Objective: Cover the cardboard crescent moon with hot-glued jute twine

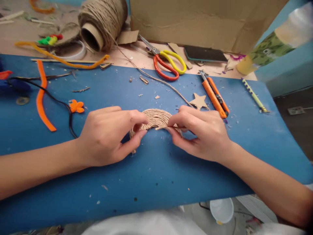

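Left hand (107,137) pinched the left end of a twine-wrapped arch (156,119), thumb below and fingers curled over the top, closed on it. Right hand (200,132) gripped the right end the same way, thumb and forefinger pressed together on the bottom edge, also closed. Arch sat between both hands, low over the blue mat (156,176), near its middle; contact with the mat could not be told, since fingers hid the lower edge. A loose twine strand (156,78) ran from the arch's right side up and back to the big twine spool (101,23) lying on its side at the far edge. Just behind the right hand lay a cardboard star (199,101), and beside that an orange box cutter (215,96). Scissors (166,62) with red and yellow handles lay further back, near a dark phone (205,54) and a cardboard box (207,23). A striped pencil (254,95) lay to the right. Left of the hands: an orange flower shape (76,106), a black cord (49,96) and orange pipe cleaners (41,98). Scraps littered the mat. Arch looked tan, half-round, built of tightly packed concentric twine rows, ribbed surface, flat bottom edge.
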